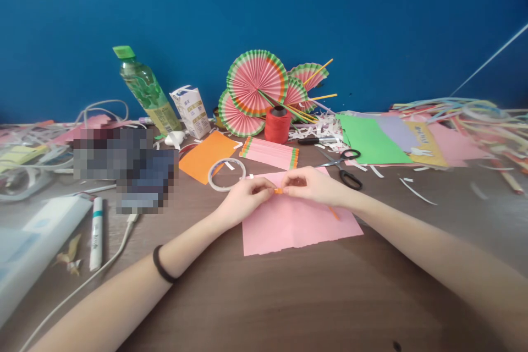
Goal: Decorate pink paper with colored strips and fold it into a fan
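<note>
A pink paper sheet [284,231] with a ragged near edge lies on the table under both hands. Over its upper part, my left hand [251,195] pinches one end of a small orange paper strip [279,191]. My right hand [307,184] grips the strip's other end between thumb and fingertips. Another thin orange strip [334,213] rests on the sheet below my right wrist. Left of the hands lies a roll of tape [209,176], and black-handled scissors [350,179] lie open to the right. Just beyond is a pleated pink paper piece [268,153] with orange and green ends.
Folded paper fans [258,85] stand at the back behind a red thread spool [277,125]. A green bottle [148,93] and a carton [192,113] stand left of them. Orange paper [208,154], green paper [375,137], a marker [96,234] and a cable [111,261] surround the work area.
</note>
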A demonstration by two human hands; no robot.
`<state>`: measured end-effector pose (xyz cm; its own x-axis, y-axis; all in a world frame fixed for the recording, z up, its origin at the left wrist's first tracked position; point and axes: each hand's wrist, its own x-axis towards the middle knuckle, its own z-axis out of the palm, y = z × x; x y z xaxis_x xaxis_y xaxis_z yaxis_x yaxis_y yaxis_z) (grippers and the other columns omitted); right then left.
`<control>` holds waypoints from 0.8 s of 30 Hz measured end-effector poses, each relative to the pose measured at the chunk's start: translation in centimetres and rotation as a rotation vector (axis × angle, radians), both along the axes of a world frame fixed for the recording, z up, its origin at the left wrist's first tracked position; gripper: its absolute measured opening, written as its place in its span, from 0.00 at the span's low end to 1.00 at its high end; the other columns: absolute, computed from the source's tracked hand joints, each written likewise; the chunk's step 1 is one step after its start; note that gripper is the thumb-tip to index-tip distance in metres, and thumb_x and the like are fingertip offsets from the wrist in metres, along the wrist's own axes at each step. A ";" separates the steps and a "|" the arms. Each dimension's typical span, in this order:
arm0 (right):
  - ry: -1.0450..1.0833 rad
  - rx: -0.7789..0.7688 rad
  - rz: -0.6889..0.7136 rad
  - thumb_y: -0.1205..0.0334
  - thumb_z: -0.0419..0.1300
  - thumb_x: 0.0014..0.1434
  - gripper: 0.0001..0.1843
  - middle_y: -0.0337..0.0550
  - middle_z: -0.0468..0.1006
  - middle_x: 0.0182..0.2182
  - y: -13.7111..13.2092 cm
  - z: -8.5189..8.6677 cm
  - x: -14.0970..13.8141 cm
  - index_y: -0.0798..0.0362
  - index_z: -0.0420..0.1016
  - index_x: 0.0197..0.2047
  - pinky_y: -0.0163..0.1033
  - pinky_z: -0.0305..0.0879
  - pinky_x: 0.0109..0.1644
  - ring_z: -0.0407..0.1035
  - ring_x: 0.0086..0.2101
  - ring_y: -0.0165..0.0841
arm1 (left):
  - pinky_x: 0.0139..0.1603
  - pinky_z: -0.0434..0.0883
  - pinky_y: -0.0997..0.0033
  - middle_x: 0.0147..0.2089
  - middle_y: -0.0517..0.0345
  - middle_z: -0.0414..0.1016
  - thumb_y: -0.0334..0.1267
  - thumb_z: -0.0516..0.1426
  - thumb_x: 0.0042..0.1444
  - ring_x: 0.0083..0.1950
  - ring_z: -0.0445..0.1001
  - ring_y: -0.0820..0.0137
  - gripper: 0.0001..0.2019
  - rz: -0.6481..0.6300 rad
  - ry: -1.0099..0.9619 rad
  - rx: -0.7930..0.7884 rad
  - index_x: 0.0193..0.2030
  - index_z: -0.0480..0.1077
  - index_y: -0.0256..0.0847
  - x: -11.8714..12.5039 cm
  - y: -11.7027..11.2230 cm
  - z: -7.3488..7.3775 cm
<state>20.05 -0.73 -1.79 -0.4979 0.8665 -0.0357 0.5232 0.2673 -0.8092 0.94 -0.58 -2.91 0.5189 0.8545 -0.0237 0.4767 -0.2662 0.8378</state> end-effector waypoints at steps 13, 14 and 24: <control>0.027 0.014 -0.017 0.66 0.53 0.49 0.03 0.39 0.72 0.26 -0.2 -0.4 -0.3 0.54 0.67 0.26 0.37 0.60 0.36 0.66 0.30 0.30 | 0.39 0.65 0.71 0.36 0.58 0.74 0.38 0.50 0.52 0.37 0.70 0.69 0.10 0.009 0.008 -0.002 0.33 0.72 0.39 0.0 0.0 -0.3; 0.033 0.015 -0.014 0.67 0.53 0.49 0.03 0.39 0.72 0.26 -0.2 -0.5 -0.3 0.54 0.67 0.26 0.37 0.60 0.37 0.66 0.30 0.30 | 0.39 0.65 0.71 0.35 0.58 0.74 0.38 0.50 0.52 0.36 0.70 0.69 0.10 0.011 0.007 -0.004 0.33 0.72 0.39 0.0 0.0 -0.3; 0.062 -0.001 0.027 0.66 0.53 0.50 0.03 0.38 0.71 0.26 -0.1 -0.5 -0.2 0.54 0.66 0.26 0.37 0.60 0.37 0.64 0.30 0.29 | 0.37 0.65 0.71 0.31 0.58 0.74 0.37 0.50 0.49 0.34 0.69 0.69 0.10 0.059 0.039 -0.003 0.29 0.71 0.38 0.3 -0.2 0.2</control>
<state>19.83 -0.80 -2.25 -0.5221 0.8529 -0.0053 0.4652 0.2796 -0.8399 1.19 -0.77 -2.70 0.4663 0.8835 -0.0454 0.5240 -0.2344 0.8188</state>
